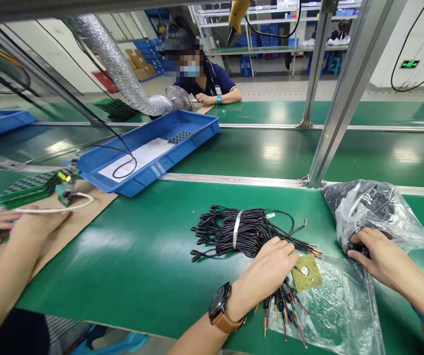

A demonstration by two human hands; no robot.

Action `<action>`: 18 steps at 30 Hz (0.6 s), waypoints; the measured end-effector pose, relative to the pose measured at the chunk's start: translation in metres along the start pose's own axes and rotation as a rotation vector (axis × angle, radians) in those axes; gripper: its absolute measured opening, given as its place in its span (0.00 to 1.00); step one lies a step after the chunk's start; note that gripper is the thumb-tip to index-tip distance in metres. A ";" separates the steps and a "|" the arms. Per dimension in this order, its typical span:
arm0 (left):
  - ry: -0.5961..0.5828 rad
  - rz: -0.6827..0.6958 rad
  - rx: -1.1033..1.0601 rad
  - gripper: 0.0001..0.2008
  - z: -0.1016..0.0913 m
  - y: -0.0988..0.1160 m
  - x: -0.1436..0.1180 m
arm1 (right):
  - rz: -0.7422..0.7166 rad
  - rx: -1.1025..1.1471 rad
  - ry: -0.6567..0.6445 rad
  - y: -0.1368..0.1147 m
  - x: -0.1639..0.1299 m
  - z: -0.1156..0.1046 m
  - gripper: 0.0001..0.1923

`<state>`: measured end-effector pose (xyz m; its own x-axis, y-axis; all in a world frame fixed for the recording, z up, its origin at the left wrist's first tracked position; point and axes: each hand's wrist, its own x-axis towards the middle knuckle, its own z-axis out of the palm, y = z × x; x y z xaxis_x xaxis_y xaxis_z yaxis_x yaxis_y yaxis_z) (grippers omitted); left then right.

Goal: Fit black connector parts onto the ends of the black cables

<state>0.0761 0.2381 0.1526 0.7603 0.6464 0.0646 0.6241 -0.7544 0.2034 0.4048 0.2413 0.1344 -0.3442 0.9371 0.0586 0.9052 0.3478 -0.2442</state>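
Note:
My left hand [276,264], with a watch at the wrist, is closed by the cables; a thin wire end pokes out past its fingers over a yellow sponge [311,278] with a hole. Under it lie short black connector leads [284,305] with red and yellow wire ends, partly hidden by the hand. Just behind is a tied bundle of black cables [245,229]. My right hand [378,259] reaches to the mouth of a clear plastic bag [385,212] of black parts, its fingers curled around some of them. A flat plastic bag [339,308] lies between my hands.
A blue tray [148,160] stands across the bench rail. To the left, a co-worker's hands [30,227] rest near stacked green circuit boards [30,190] on cardboard. Opposite sits a masked person [206,81]. A metal post [341,108] rises behind the bag.

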 end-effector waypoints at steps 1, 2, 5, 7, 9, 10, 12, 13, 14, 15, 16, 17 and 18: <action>-0.010 -0.007 0.006 0.12 0.001 0.001 0.000 | -0.001 0.020 -0.005 -0.001 0.000 -0.001 0.08; -0.021 -0.016 0.007 0.11 0.001 0.002 0.001 | -0.006 0.039 -0.014 -0.001 0.001 -0.003 0.08; -0.031 -0.051 0.003 0.11 0.003 0.002 0.001 | -0.026 0.092 -0.038 -0.002 0.002 -0.006 0.07; -0.028 -0.071 -0.005 0.11 0.003 0.001 0.002 | -0.027 0.112 -0.030 -0.003 0.002 -0.007 0.07; -0.031 -0.086 -0.030 0.11 0.002 0.000 0.002 | -0.003 0.119 0.008 -0.003 0.002 -0.008 0.07; -0.037 -0.091 -0.044 0.11 0.001 0.000 0.003 | 0.014 0.125 0.029 -0.004 0.002 -0.010 0.07; -0.058 -0.093 -0.063 0.11 0.000 -0.001 0.004 | 0.063 0.140 0.082 -0.007 0.001 -0.014 0.06; -0.074 -0.092 -0.064 0.11 -0.001 -0.001 0.004 | 0.083 0.147 0.107 -0.010 0.001 -0.016 0.07; -0.088 -0.091 -0.062 0.11 -0.002 -0.001 0.004 | 0.094 0.152 0.128 -0.012 0.001 -0.018 0.07; -0.100 -0.089 -0.059 0.12 -0.003 -0.001 0.005 | 0.095 0.153 0.146 -0.015 0.000 -0.021 0.08; -0.106 -0.086 -0.059 0.12 -0.003 -0.001 0.005 | 0.086 0.149 0.159 -0.017 0.000 -0.023 0.09; -0.106 -0.083 -0.059 0.12 -0.003 -0.001 0.005 | 0.071 0.139 0.164 -0.018 0.000 -0.025 0.10; -0.103 -0.080 -0.060 0.12 -0.003 -0.001 0.005 | 0.055 0.125 0.160 -0.020 0.000 -0.026 0.11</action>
<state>0.0788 0.2421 0.1555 0.7247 0.6869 -0.0547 0.6742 -0.6904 0.2623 0.3935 0.2353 0.1641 -0.2424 0.9508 0.1928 0.8798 0.2991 -0.3693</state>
